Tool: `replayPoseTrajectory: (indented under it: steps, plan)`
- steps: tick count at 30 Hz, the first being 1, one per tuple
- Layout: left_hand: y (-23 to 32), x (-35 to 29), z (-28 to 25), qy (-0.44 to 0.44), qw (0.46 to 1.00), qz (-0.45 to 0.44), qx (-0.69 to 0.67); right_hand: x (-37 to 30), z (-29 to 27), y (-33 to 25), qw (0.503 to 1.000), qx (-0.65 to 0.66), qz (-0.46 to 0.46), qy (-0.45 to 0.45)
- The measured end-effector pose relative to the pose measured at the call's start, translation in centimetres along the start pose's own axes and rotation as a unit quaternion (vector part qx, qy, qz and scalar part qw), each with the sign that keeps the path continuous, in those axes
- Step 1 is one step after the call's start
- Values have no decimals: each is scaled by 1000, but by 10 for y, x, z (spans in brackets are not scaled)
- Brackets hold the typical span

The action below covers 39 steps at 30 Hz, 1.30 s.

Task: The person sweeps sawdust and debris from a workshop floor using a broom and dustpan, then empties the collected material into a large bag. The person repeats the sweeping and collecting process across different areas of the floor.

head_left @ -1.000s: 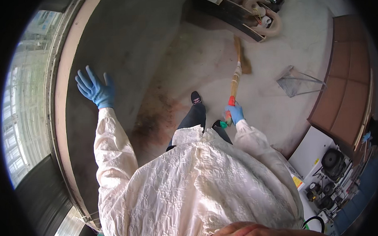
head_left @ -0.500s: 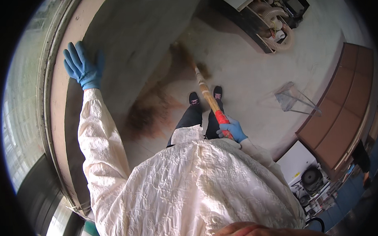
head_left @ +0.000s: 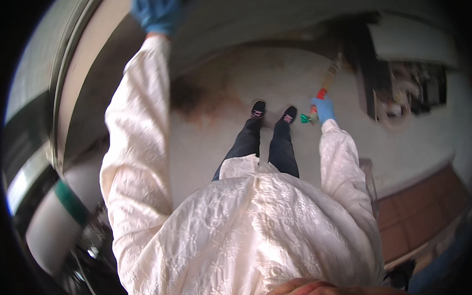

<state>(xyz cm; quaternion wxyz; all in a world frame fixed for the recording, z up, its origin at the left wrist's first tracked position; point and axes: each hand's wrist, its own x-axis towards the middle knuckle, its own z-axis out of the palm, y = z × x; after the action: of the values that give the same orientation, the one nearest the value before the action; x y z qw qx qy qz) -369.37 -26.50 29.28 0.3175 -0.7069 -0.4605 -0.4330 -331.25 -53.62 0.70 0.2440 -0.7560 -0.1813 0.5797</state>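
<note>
In a blue glove, my right hand (head_left: 324, 109) grips a wooden pole (head_left: 329, 77) by its red-wrapped end. The pole points forward and slightly right over the floor, its far end blurred near a dark shape. A small green piece (head_left: 304, 118) shows at the near end of the handle. My left hand (head_left: 158, 12), also blue-gloved, is stretched far forward at the top edge beside a dark grey surface. Its fingers are smeared and partly cut off, so I cannot make out their pose or whether they touch the surface.
A machine with its inside exposed and pale ribbed hoses (head_left: 400, 92) stands at the right. Dark and rusty stains (head_left: 203, 99) mark the floor ahead of my shoes (head_left: 274, 112). Brown panels (head_left: 423, 211) lie lower right; a white cylinder with a green band (head_left: 54, 226) is lower left.
My view has swung round, shifting the machine right and downward. My left hand has left its spread pose near the ledge and reaches farther forward. My right hand has moved forward and right with the pole.
</note>
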Motion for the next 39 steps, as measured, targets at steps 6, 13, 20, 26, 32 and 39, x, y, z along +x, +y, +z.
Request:
replayPoseTrajectory:
  steps: [6,13,20,26,32,39]
  plan:
    - [-11,-8,-6,-97,975,139,147,-65,62,19,971,-68,66,-219]
    - [-2,-14,-21,-63,991,77,88,-169,67,39,945,-105,137,-277]
    - [86,-198,-187,-169,920,-318,-155,-307,72,54,946,-105,78,-297]
    - [103,-394,-416,-438,313,-801,-263,-428,177,65,912,-260,-43,-314]
    - [36,-413,-516,-4,-69,-877,-475,-477,306,61,874,-269,17,-405]
    - [-71,-475,-542,223,144,-862,-433,-455,459,66,792,-222,182,-539]
